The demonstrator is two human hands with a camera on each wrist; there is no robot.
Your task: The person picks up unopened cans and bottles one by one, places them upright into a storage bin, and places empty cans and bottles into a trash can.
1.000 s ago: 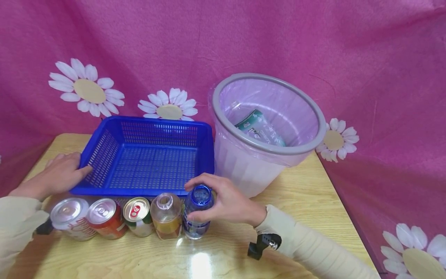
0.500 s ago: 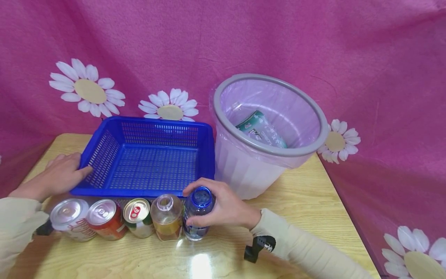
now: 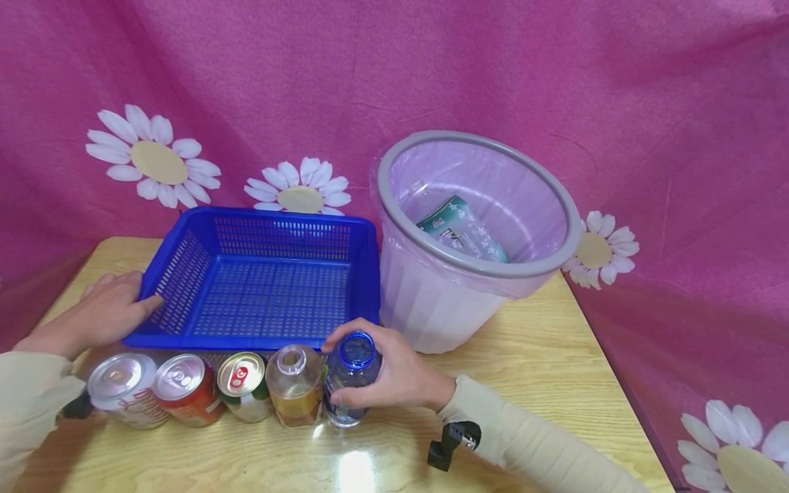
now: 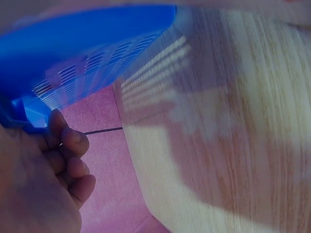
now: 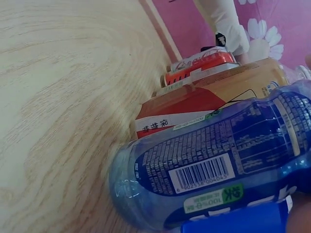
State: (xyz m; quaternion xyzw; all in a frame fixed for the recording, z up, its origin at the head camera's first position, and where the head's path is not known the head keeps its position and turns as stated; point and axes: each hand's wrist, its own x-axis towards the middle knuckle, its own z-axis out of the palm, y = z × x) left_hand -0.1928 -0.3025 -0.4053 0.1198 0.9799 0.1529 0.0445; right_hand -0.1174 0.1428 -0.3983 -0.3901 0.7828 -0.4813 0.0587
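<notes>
My right hand (image 3: 397, 373) grips a capless clear blue plastic bottle (image 3: 350, 376), thumb on the near side and fingers around the far side. The bottle stands upright on the table at the right end of a row, and its blue label with a barcode shows in the right wrist view. At the left, my left hand (image 3: 111, 311) holds the left rim of a blue plastic basket (image 3: 246, 341), thumb over the inner side and fingers curled outside. Left of the bottle stand an open clear bottle with an orange-brown label (image 3: 294, 394), a green can (image 3: 245, 390), a red can (image 3: 187, 390) and a white can (image 3: 126, 390).
A pale bin (image 3: 431, 308) with a grey rim and a clear liner stands right of the basket. Inside it lies a green-and-white packet (image 3: 465, 233). The wooden table (image 3: 542, 411) ends at a pink flowered cloth (image 3: 493, 61) behind and to the right.
My right hand and forearm have shifted slightly left and toward me, still around the blue bottle. The left hand, basket and row of cans look the same.
</notes>
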